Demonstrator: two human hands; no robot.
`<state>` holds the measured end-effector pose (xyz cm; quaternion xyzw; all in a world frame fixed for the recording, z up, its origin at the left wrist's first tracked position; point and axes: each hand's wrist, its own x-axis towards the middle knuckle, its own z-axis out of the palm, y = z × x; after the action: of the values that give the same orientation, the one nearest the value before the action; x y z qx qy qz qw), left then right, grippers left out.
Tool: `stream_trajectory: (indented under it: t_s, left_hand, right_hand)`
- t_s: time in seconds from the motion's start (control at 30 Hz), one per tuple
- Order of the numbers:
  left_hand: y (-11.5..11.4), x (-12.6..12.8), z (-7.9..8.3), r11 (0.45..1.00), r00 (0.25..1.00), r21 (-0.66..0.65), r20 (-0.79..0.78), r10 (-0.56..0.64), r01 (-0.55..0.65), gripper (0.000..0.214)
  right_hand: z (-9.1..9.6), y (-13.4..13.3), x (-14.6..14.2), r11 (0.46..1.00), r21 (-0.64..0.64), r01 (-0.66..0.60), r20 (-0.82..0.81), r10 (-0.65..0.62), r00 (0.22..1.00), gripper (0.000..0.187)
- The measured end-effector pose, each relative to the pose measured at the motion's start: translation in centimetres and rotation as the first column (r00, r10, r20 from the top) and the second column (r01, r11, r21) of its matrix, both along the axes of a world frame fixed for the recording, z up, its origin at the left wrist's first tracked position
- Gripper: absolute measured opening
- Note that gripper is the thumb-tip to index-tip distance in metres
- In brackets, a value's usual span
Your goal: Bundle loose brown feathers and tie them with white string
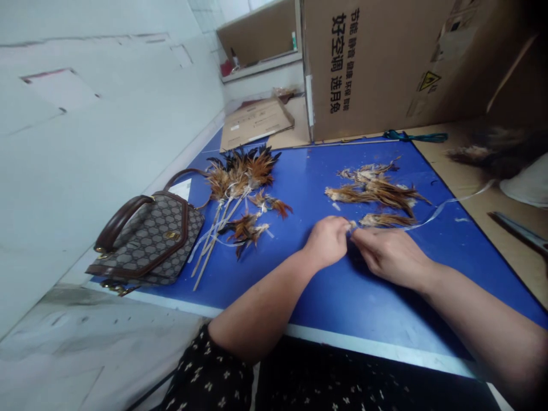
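My left hand [329,242] and my right hand [391,254] meet fingertip to fingertip over the blue tabletop [317,302]. Between them shows a pale, small tuft of feathers [353,225], pinched by my left fingers; most of it is hidden. A thin white plastic ribbon [439,211] runs from behind my right fingers off to the right, and those fingers are pinched closed. Just beyond my hands lie loose brown feather bundles: a small one [385,220], a longer one [377,194] and a ragged one [368,172].
Left on the table are finished-looking feather bunches [244,171] on pale sticks [214,242], smaller feather clusters [246,228] and a patterned handbag [158,237]. A large cardboard box [385,68] stands behind. Scissors [518,231] and a green cord [419,137] lie on the right.
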<state>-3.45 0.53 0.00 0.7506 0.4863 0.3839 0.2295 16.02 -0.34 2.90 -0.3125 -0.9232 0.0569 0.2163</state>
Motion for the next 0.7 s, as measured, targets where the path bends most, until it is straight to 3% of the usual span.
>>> stream_trajectory:
  t_s: [0.07, 0.13, 0.2, 0.27, 0.33, 0.4, 0.53, 0.7]
  left_hand:
    - [-0.3, -0.3, 0.4, 0.993, 0.970, 0.018, -0.218, -0.106, 0.112, 0.022]
    - [-0.6, -0.5, 0.8, 0.973, 0.919, -0.008, -0.328, -0.219, 0.229, 0.025]
    - [-0.9, -0.4, 1.1, 0.931, 0.893, -0.006, -0.283, -0.351, 0.364, 0.026]
    - [-1.2, -0.2, 1.4, 0.897, 0.897, 0.061, -0.107, -0.430, 0.437, 0.024]
    - [-1.3, 0.1, 1.6, 0.922, 0.920, 0.138, 0.104, -0.377, 0.362, 0.025]
    - [-1.5, 0.5, 1.7, 0.969, 0.938, 0.166, 0.264, -0.225, 0.186, 0.026]
    - [-1.8, 1.2, 1.7, 0.989, 0.942, 0.135, 0.336, 0.009, -0.057, 0.027]
    - [-2.0, 2.0, 1.3, 0.993, 0.886, -0.042, 0.449, 0.114, -0.107, 0.026]
  right_hand:
    - [0.8, 0.7, 1.0, 0.999, 0.009, -0.037, 0.078, 0.036, 0.996, 0.018]
    - [1.3, 1.4, 1.9, 0.998, -0.034, -0.044, 0.056, 0.046, 0.997, 0.018]
    - [1.4, 2.1, 2.5, 0.985, -0.160, -0.071, -0.039, 0.065, 0.997, 0.019]
    - [1.3, 2.5, 2.7, 0.930, -0.345, -0.126, -0.189, 0.062, 0.980, 0.026]
    - [1.1, 2.5, 2.3, 0.861, -0.480, -0.167, -0.337, -0.006, 0.941, 0.032]
    - [0.8, 2.0, 1.5, 0.850, -0.507, -0.140, -0.415, -0.098, 0.905, 0.033]
    - [0.1, 0.6, -0.6, 0.943, -0.333, 0.001, -0.454, -0.162, 0.876, 0.033]
    - [-0.9, -0.5, -1.9, 0.991, -0.122, 0.047, -0.413, -0.094, 0.906, 0.022]
